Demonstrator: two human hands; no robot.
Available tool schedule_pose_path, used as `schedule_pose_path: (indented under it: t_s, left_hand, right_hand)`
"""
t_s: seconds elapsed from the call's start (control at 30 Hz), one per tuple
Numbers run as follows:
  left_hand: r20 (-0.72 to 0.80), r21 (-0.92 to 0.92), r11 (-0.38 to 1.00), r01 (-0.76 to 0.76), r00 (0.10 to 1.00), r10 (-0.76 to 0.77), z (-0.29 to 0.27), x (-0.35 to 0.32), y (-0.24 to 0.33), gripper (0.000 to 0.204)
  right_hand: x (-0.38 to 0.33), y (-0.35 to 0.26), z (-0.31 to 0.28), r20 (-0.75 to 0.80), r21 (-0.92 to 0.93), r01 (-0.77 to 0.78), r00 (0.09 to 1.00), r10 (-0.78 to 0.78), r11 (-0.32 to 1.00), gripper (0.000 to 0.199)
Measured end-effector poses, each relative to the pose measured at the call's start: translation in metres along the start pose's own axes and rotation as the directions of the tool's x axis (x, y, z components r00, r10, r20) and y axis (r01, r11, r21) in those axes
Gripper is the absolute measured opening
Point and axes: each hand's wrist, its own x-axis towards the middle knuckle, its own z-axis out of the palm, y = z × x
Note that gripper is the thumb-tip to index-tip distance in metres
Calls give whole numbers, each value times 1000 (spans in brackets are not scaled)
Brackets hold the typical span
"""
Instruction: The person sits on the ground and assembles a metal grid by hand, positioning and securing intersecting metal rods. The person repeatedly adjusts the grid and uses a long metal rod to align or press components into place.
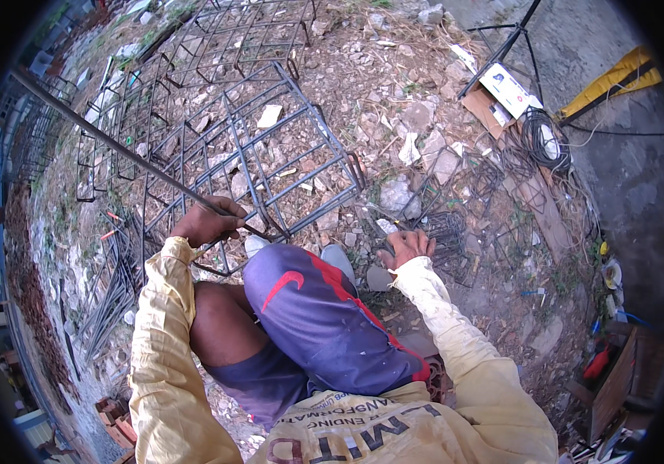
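My left hand (206,222) is closed around a long steel rebar rod (107,141) that runs up and to the left across the picture. The rod lies over a rectangular rebar cage (270,166) resting on rubble in front of my knees. My right hand (407,247) reaches down with fingers spread onto a small pile of bent wire stirrups (449,232) on the ground; whether it grips one I cannot tell. Both arms wear pale yellow sleeves, and my knees in blue shorts sit between them.
More rebar cages (231,35) lie farther off and to the left (104,116). Loose rods (111,298) lie at the left. A coil of black wire (544,139), a cardboard box (502,93), a tripod (517,39) and boards (544,213) stand at the right. Stones cover the ground.
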Motion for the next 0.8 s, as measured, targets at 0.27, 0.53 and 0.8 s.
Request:
schedule_pose_path:
  t_s: [0.27,0.53,0.8]
  left_hand:
    - [-5,6,1000,-26,1000,26,4,-1,6,15]
    - [4,-17,1000,9,1000,-9,2,1,1,14]
    - [20,-52,999,12,1000,-11,-1,0,-6,14]
  right_hand:
    - [3,16,34,-125,77,65,991,-55,995,43]
    - [37,40,27,95,75,-85,992,78,994,58]
    - [69,72,22,75,85,139,986,-146,987,38]
